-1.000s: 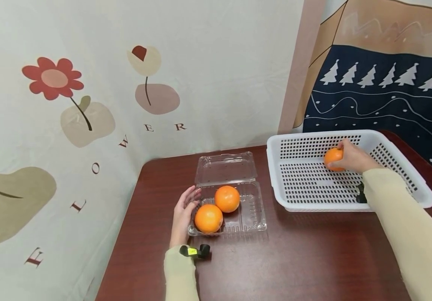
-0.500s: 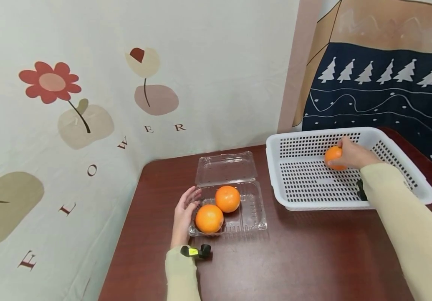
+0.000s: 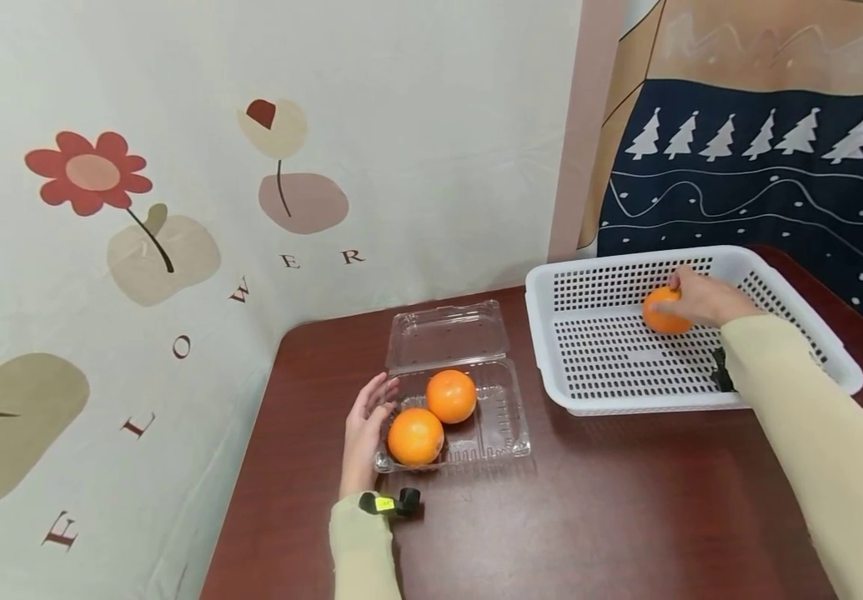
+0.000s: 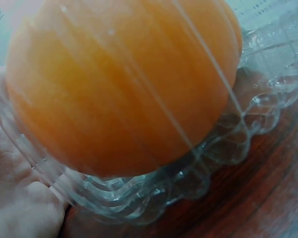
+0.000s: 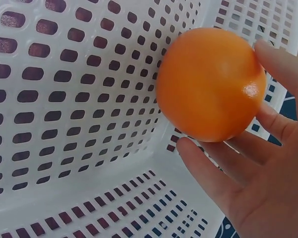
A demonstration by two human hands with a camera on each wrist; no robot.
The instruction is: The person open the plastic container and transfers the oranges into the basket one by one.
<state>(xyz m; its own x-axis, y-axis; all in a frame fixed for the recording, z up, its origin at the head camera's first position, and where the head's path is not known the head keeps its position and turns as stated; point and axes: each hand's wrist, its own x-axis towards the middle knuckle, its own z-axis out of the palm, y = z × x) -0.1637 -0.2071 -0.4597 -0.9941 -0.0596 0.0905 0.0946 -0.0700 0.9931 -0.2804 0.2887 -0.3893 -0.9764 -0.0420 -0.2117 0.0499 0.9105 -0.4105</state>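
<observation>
Over the white perforated basket (image 3: 626, 410), my right hand (image 3: 709, 300) grips an orange (image 5: 211, 84), with fingers and thumb around its side. In the right wrist view the orange is close to the basket's wall. Two more oranges sit in the left part of a clear plastic clamshell box (image 3: 509, 417): a nearer orange (image 3: 415, 437) and a farther orange (image 3: 451, 397). Its lid (image 3: 446, 335) lies folded back, away from me. Along the box's left side rests my left hand (image 3: 365, 429), its palm beside the clear wall and its fingers loosely extended.
Both containers stand on a dark red-brown table (image 3: 589, 517), the basket at the right and the box at the left. A printed cloth wall (image 3: 431, 167) rises behind the table and along its left side.
My right hand holds the orange in nearly the same place inside the basket, with only a slight shift of grip. The left hand and box keep their places while the head view drifts slightly.
</observation>
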